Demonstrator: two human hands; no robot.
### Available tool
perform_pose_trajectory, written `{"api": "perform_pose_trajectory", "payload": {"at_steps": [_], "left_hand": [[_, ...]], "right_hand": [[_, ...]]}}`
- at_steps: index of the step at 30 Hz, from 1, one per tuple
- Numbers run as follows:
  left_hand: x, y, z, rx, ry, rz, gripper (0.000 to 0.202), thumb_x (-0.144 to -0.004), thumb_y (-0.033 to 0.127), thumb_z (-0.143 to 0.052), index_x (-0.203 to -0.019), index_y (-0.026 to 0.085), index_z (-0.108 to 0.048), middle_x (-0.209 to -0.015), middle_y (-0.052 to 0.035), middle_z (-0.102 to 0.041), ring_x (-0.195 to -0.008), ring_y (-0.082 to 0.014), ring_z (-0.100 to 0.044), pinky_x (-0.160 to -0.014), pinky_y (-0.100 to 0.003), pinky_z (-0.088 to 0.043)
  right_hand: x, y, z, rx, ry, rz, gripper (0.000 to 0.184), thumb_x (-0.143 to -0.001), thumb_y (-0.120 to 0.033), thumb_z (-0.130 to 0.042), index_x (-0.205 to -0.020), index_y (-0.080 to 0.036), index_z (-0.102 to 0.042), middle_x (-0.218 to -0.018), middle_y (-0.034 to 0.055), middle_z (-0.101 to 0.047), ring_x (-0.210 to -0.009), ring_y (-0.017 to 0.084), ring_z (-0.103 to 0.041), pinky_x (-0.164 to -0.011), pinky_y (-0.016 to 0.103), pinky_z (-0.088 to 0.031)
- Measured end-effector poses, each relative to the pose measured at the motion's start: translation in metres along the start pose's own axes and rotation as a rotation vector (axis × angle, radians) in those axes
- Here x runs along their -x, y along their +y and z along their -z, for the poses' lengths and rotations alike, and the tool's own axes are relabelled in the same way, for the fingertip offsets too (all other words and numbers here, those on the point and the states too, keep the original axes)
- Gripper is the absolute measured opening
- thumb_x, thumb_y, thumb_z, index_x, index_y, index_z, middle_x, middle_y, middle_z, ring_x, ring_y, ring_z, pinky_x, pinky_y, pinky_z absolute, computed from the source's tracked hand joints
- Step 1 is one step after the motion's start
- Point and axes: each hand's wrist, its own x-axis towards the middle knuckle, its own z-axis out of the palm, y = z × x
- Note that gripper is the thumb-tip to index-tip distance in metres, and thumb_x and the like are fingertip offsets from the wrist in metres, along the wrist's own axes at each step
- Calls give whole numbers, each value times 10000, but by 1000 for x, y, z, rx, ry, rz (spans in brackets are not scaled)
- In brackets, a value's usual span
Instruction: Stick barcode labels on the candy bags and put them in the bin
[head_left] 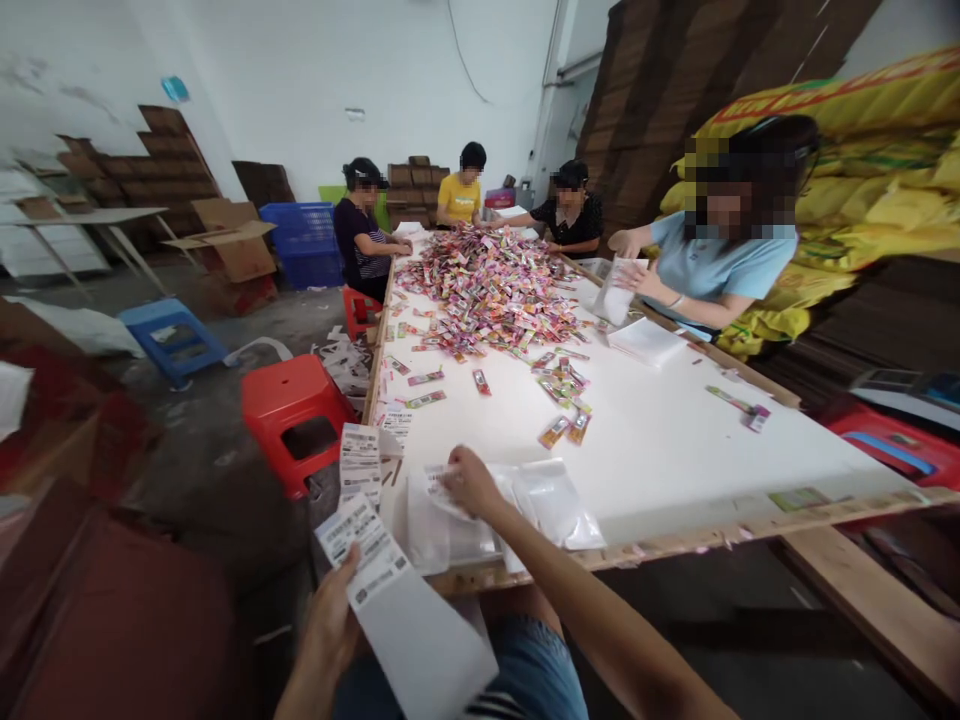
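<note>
The label strip [421, 628] is white with black barcode patterns; the plastic bags [561, 505] are clear and whitish. The tabletop [660, 440] is white, the heaped packets [495, 290] pink, orange and green, the plastic crates [304, 250] blue.

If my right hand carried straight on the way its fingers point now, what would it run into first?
Most likely the clear plastic bags lying just under the right hand; its fingertips may already be touching, but the depth is unclear.

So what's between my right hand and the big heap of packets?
In the head view, a loose packet on white tabletop lies between your right hand and the heap.
</note>
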Motion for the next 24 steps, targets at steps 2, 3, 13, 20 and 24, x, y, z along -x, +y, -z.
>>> {"api": "perform_pose_trajectory", "payload": {"at_steps": [2, 3, 13, 20, 24], "left_hand": [[9, -3, 0, -48, -34, 35, 413, -762, 270, -638, -1108, 50, -589, -883, -192, -723, -818, -329, -689, -680, -429, -569], [12, -4, 0, -67, -29, 33, 413, -747, 274, -657, -1096, 61, -594, -886, -189, -725, -829, -334, -687, -682, -432, -569], [2, -11, -10, -214, -151, -159, 427, -685, 295, -729, -1049, 98, -626, -1018, -154, -713, -1017, -313, -634, -880, -400, -514], [24, -12, -26, -169, -120, -176, 423, -541, 40, -757, -933, 186, -694, -1118, -90, -687, -1271, -308, -439, -1001, -348, -435], [32, -10, -35, 192, -237, 156, 416, -795, 291, -574, -1197, 182, -576, -1163, -122, -662, -1139, -319, -564, -890, -435, -516]], "right_hand": [[6, 18, -32, 214, -36, 49, 420, -737, -185, -630, -1147, -187, -539, -1105, 107, -594, -1036, 252, -532, -917, 418, -392], [11, 25, -43, 278, -43, 102, 503, -741, -200, -639, -1226, -206, -506, -1222, 120, -551, -1138, 269, -485, -986, 449, -341], [46, 11, -37, 153, -287, 177, 857, -714, -508, -661, -1415, -170, -303, -1423, 185, -389, -1335, 318, -320, -1088, 557, -190], [99, -49, 6, -272, -115, 251, 178, -835, -164, -541, -986, -235, -603, -937, 23, -653, -935, 161, -584, -850, 308, -453], [111, -48, 2, -181, -114, 329, 187, -841, -111, -498, -948, -228, -597, -907, 28, -641, -897, 162, -570, -813, 300, -454]]}}
